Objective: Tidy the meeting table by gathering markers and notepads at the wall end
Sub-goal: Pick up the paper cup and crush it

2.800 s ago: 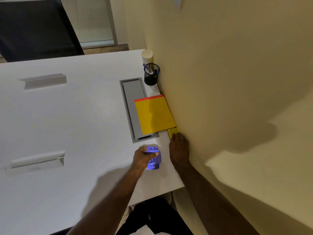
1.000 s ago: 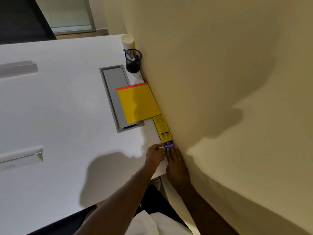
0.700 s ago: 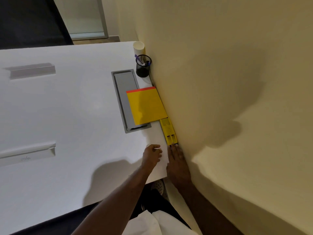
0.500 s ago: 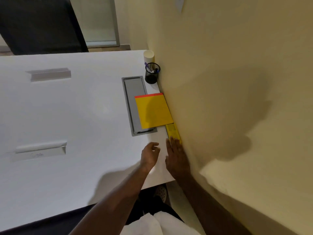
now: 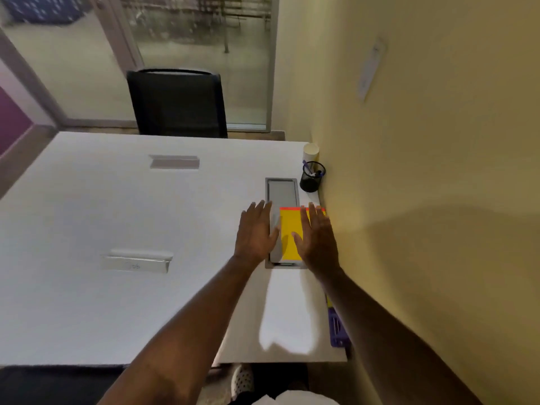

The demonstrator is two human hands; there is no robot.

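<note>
A yellow notepad with a red top edge lies by the wall, partly on the grey cable hatch. My left hand is flat and open to its left, over the hatch's edge. My right hand is open with fingers spread over the notepad's right side. A black mesh pen cup with pens stands against the wall beyond. A purple item lies along the wall near the table's front corner, partly hidden by my right forearm, with a sliver of yellow just beyond it.
A cream cylinder stands behind the pen cup. Two grey name holders sit on the white table. A black chair is at the far side. The yellow wall bounds the right.
Both hands left the purple and yellow items near the front corner and moved forward to the yellow notepad, fingers now spread. The camera tilted up, showing the chair and glass door.
</note>
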